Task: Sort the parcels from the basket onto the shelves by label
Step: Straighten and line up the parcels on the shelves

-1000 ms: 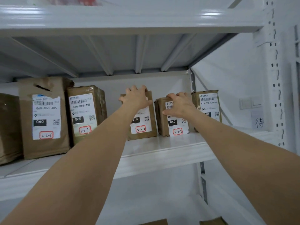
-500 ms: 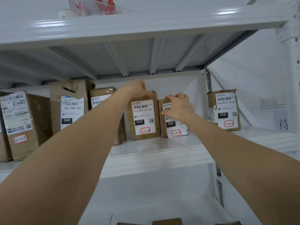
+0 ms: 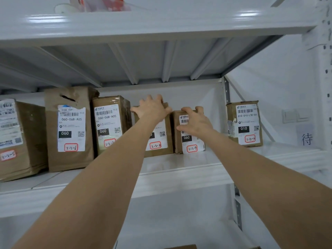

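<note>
The left hand (image 3: 152, 109) lies spread on the top of a brown paper-wrapped parcel with a white label marked 3-2-8 (image 3: 159, 144). Its fingers are bent over the top edge and it holds the parcel from above. The right hand (image 3: 195, 122) grips the neighbour, a smaller brown paper-wrapped parcel with a white label marked 3-2-9 (image 3: 191, 148), with the fingers hooked over its top and the thumb on the label face. The hands are a little apart, each on its own parcel. Both parcels stand upright with the long axis vertical, and they touch side by side near the middle of the white metal shelf (image 3: 179, 175), set back from its front edge. They lie straight ahead of the hands and at arm's reach, so each hand is already on the parcel nearer to it. I think the step is to settle these two in the row. To the right, well apart and toward the right end of the shelf, stands a brown parcel marked 3-2-10 (image 3: 244, 123), so there is free room on that side. To the left, a brown taped parcel marked 3-2-7 (image 3: 111, 121) is just beside, which leaves almost no room there. The basket is not in view.
</note>
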